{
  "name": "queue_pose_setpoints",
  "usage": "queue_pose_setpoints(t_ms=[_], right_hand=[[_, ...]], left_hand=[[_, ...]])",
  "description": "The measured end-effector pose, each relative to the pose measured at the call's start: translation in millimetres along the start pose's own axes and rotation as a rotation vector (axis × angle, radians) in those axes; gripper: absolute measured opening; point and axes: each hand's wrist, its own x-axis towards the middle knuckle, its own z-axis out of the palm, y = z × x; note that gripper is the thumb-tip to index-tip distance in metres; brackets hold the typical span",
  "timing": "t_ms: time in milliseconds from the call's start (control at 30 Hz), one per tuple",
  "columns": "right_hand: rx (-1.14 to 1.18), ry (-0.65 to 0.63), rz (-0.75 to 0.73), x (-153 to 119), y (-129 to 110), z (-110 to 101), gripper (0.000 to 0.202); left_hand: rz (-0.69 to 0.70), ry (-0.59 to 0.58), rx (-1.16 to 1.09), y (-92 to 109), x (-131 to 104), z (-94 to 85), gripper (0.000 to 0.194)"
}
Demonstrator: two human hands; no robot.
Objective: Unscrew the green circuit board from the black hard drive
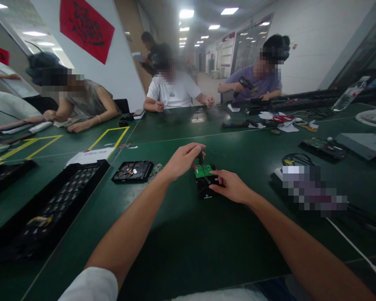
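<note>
Hard drive [204, 192], gripped by the right hand [233, 186] beyond the tabletop's [219, 246] near edge, risks scratching if the screwdriver [201, 157] clutched in the left hand [184, 160] slips.

Left fingers [198, 149] hold a screwdriver [201, 158] over a hard drive [204, 191] gripped by right fingers [218, 189].

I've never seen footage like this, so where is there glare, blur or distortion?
Head view: ceiling lights glare white, and the table bears a pale reflection near its far edge; head view: haze softens the corridor; head view: the pillar leans, probably wide-angle stretch; head view: the drive shows little fine detail.
</note>
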Motion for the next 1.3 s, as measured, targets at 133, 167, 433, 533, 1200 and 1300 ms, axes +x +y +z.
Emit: queue_pose_setpoints(t_ms=[133, 167, 433, 533, 1200, 1300], right_hand=[[-0.010, 0.005, 0.018, -1, -2, 0, 0.056], [-0.010, 0.010, 0.018, -1, -2, 1, 0.056], [-0.014, 0.075, -0.010, 0, -3, 5, 0.052], [-0.040, 0.128, -0.019, 0, -1, 5, 0.047], [0.082, 0.188, -0.017, 1, 3, 22, 0.051], [0.088, 0.189, -0.007, 1, 2, 22, 0.050]], left_hand=[[0.077, 0.016, -0.028, 1, 1, 0.2, 0.036], [0.091, 0.022, -0.029, 1, 1, 0.7, 0.035], [0.073, 0.106, -0.123, -4, 1, 8.4, 0.035], [0.088, 0.080, -0.141, -6, 2, 8.3, 0.035], [0.071, 0.033, -0.110, -4, 1, 5.3, 0.032], [0.099, 0.042, -0.036, -3, 0, 4.8, 0.033]])
